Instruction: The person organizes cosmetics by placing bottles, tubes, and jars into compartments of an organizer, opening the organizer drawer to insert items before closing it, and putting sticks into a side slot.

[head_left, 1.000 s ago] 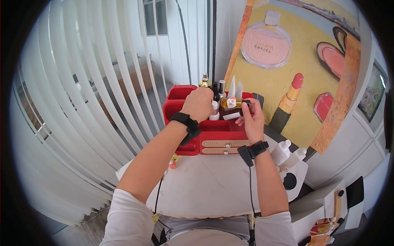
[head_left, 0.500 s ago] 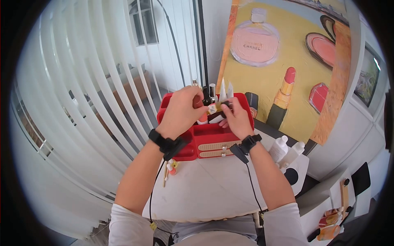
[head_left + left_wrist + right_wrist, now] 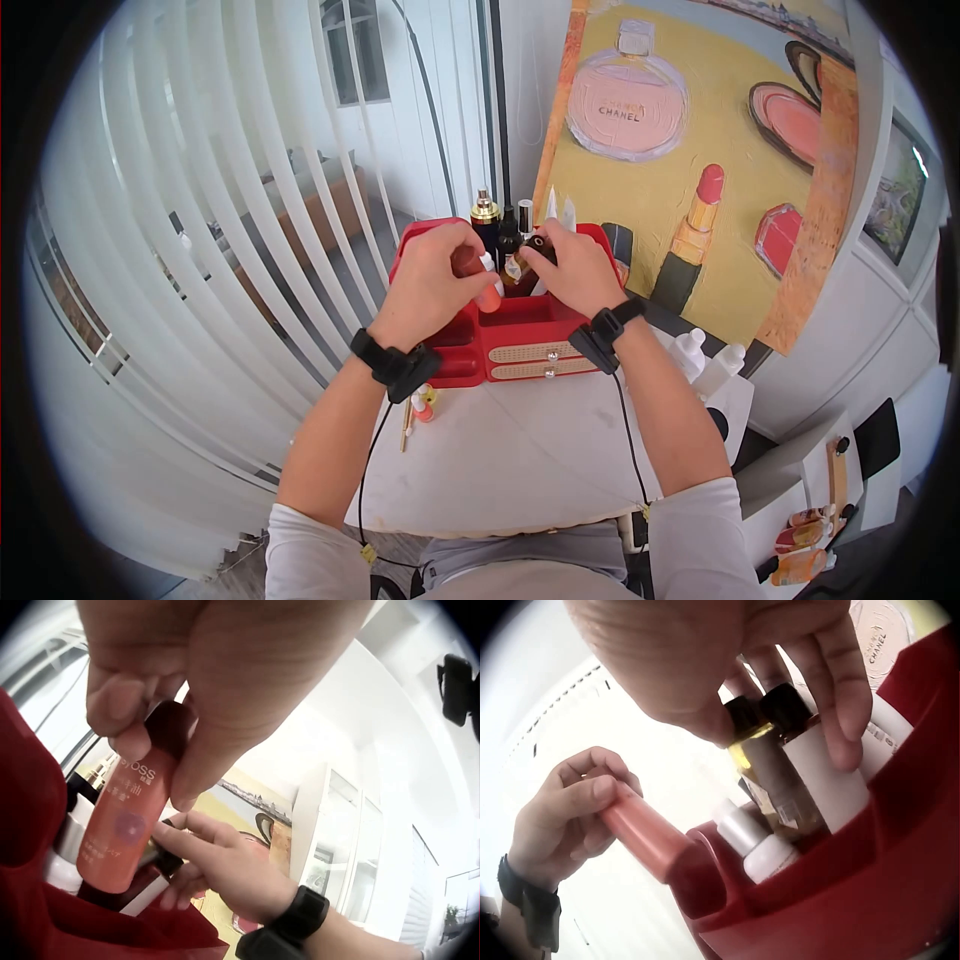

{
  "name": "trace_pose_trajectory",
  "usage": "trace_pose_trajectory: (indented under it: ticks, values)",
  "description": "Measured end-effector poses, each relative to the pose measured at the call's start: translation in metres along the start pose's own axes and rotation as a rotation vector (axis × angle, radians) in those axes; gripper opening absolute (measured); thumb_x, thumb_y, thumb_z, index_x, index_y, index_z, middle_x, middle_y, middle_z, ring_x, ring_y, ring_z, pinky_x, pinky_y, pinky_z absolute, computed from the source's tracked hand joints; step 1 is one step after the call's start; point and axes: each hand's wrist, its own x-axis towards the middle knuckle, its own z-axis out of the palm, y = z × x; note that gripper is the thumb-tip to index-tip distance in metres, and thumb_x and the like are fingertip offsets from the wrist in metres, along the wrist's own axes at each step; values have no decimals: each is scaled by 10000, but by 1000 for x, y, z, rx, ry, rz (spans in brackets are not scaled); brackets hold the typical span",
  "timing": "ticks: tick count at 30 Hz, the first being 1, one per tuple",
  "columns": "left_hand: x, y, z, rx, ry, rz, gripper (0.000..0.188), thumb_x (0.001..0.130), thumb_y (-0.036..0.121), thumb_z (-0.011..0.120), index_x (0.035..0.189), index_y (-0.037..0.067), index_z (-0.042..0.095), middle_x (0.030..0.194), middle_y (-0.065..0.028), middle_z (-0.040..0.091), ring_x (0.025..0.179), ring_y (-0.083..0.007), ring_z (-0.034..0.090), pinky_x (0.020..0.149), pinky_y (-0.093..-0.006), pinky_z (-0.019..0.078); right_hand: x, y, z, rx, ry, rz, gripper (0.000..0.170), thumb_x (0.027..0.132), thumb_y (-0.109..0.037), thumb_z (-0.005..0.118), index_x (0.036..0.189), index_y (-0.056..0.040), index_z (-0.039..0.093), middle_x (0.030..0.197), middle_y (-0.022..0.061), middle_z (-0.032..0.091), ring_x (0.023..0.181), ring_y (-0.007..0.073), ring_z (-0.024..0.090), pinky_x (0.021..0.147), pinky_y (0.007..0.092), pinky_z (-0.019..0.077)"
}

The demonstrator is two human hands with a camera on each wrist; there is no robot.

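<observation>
My left hand (image 3: 425,285) grips a coral bottle (image 3: 124,821) by its dark red cap, over the left part of a red organizer box (image 3: 450,382). The bottle hangs tilted, its printed label showing in the left wrist view. My right hand (image 3: 580,272) pinches the black cap of a bottle of yellow liquid (image 3: 756,761), which stands nearly upright among the bottles in the box's back compartment. One right finger lies along a black-capped bottle with a white label (image 3: 821,780). A small white bottle with a silver cap (image 3: 769,855) stands close by.
A gold-collared dark bottle (image 3: 485,222) and white tubes (image 3: 569,214) stand in the box's back. Small nail polish bottles (image 3: 424,408) and a thin stick (image 3: 406,428) lie before it. White bottles (image 3: 688,352) stand right, below a leaning painting (image 3: 630,180).
My right hand has turned the yellow bottle from lying sideways above the box to nearly upright inside it. The left hand has come away from the back bottles, with the coral bottle now showing in it.
</observation>
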Motion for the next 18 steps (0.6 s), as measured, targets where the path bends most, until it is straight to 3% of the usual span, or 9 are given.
trace_pose_trajectory:
  ticks: [4,7,11,14,17,18]
  values:
    - [-11,-8,9,15,-17,16,253,845,37,851,1012,7,664,826,-35,644,778,-114,636,735,-279,539,16,-19,-12,-105,-147,0,308,904,-326,777,977,-32,720,889,179,745,834,360,730,749,438,553]
    - [-16,-13,15,-21,19,6,252,858,23,840,1036,10,662,850,-33,656,786,-112,638,742,-279,541,23,-27,-14,-166,-286,25,306,850,-334,761,984,-60,745,844,133,754,842,361,742,754,474,576]
    - [-18,-23,23,-67,37,-14,262,864,-1,827,1065,13,660,866,-33,668,793,-108,641,743,-278,542,20,-11,7,-257,-272,-44,319,840,-355,768,999,-78,756,873,131,762,890,347,746,776,468,583]
    - [-18,-29,27,-102,28,-24,287,864,-20,821,1097,13,657,875,-33,679,797,-104,648,743,-271,542,11,-3,11,-201,-287,1,361,852,-352,789,1084,-80,739,1019,142,756,923,349,743,798,471,586]
    - [-19,-26,27,-157,-37,-32,307,878,-47,789,1137,7,633,874,-36,683,794,-108,674,738,-262,548,-8,5,5,26,-212,-28,465,916,-284,808,1299,-72,650,1238,129,684,1058,332,700,871,418,567]
    - [-19,-27,28,-158,-30,-40,307,878,-47,789,1137,7,633,874,-36,683,794,-108,674,738,-262,548,-15,0,1,28,-222,-34,465,916,-284,808,1299,-72,650,1238,129,684,1058,332,700,871,418,567]
